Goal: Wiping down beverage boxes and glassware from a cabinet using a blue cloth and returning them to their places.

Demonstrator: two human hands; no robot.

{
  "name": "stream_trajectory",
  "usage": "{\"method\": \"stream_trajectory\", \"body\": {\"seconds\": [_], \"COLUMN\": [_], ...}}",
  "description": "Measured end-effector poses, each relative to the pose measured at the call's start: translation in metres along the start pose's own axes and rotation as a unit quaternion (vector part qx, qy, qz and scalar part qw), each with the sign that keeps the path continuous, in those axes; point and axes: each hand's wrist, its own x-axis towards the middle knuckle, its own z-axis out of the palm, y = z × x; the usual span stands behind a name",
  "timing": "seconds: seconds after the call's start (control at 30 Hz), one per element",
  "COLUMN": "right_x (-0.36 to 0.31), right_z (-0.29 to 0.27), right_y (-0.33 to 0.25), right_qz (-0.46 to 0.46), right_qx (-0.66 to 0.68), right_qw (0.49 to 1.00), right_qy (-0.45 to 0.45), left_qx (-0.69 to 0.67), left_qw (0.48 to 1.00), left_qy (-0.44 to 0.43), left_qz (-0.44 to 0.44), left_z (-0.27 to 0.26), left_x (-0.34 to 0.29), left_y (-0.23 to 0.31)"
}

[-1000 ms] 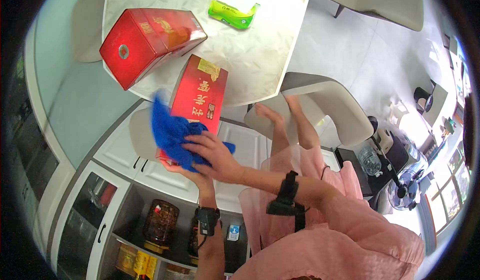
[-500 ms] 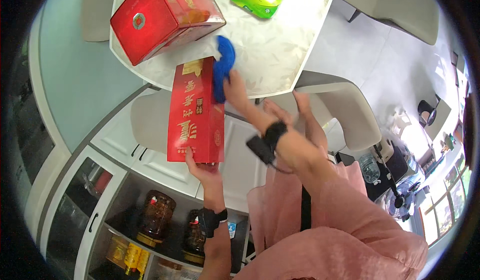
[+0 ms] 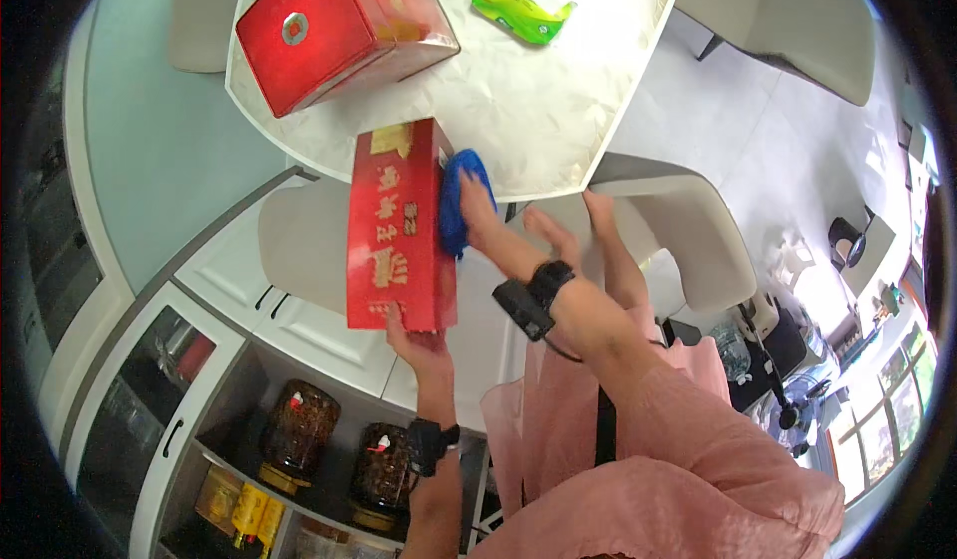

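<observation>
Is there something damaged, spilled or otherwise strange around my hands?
Nothing stands out: the red box in your left hand shows no visible dent, the blue cloth is in your right hand, and no spill shows.

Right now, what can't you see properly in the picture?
In the head view:
Left hand: most fingers hidden by the held red box.
Held red box: its underside faces away.
Blue cloth: partly covered by the right hand.
Larger red box: cut off by the upper edge.
Dark jars: contents too small to tell.

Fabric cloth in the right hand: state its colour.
Bright blue; the cloth in the right hand shows best in the head view.
</observation>
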Motion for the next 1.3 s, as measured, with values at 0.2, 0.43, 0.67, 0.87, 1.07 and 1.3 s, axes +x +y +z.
{"method": "stream_trajectory", "body": {"seconds": [0.2, 0.43, 0.67, 0.87, 1.07, 1.3], "right_x": [0.045, 0.013, 0.036, -0.027, -0.151, -0.149], "right_z": [-0.064, -0.091, -0.096, -0.062, -0.022, -0.057], "right_y": [-0.026, -0.075, -0.139, -0.16, -0.191, -0.239], "right_qz": [0.049, -0.008, 0.061, -0.196, -0.339, -0.288], "right_qx": [0.103, 0.188, -0.077, -0.421, -0.389, -0.384], "right_qw": [0.992, 0.981, 0.973, 0.86, 0.767, 0.856], "right_qy": [-0.044, -0.046, -0.209, -0.213, -0.38, -0.196], "left_qx": [0.025, 0.124, 0.406, 0.47, 0.509, 0.54], "left_qw": [0.997, 0.961, 0.77, 0.727, 0.67, 0.543], "left_qy": [0.019, -0.066, -0.188, -0.144, -0.226, -0.339], "left_qz": [0.077, 0.236, 0.455, 0.479, 0.491, 0.546], "left_z": [-0.021, -0.03, 0.019, 0.075, 0.107, 0.164], "left_x": [-0.005, 0.003, -0.015, -0.029, -0.035, -0.027], "left_y": [-0.037, -0.021, 0.02, 0.014, 0.014, 0.04]}}
